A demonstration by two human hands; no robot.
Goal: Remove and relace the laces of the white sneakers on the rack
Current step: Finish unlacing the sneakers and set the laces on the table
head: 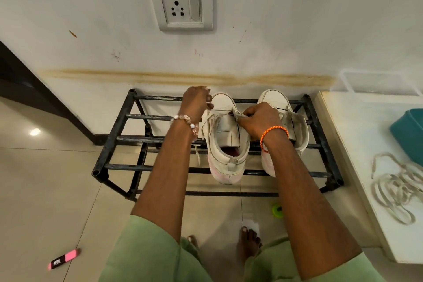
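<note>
Two white sneakers stand side by side on a black metal rack (128, 141), toes toward the wall. My left hand (197, 103) pinches a white lace (214, 112) at the left side of the left sneaker (225, 151), near its toe. My right hand (259, 119) grips the same lace at the shoe's right eyelets. One loose lace end (197, 153) dangles beside the left shoe. The right sneaker (280, 101) is largely hidden behind my right hand and forearm. A removed lace (394, 186) lies in loops on the white surface at right.
A teal tub (408, 135) sits on the white surface (357, 167) at right. On the tiled floor lie a pink and black object (64, 258) and a small green thing (277, 209). My bare feet stand before the rack. A wall socket (180, 4) is above.
</note>
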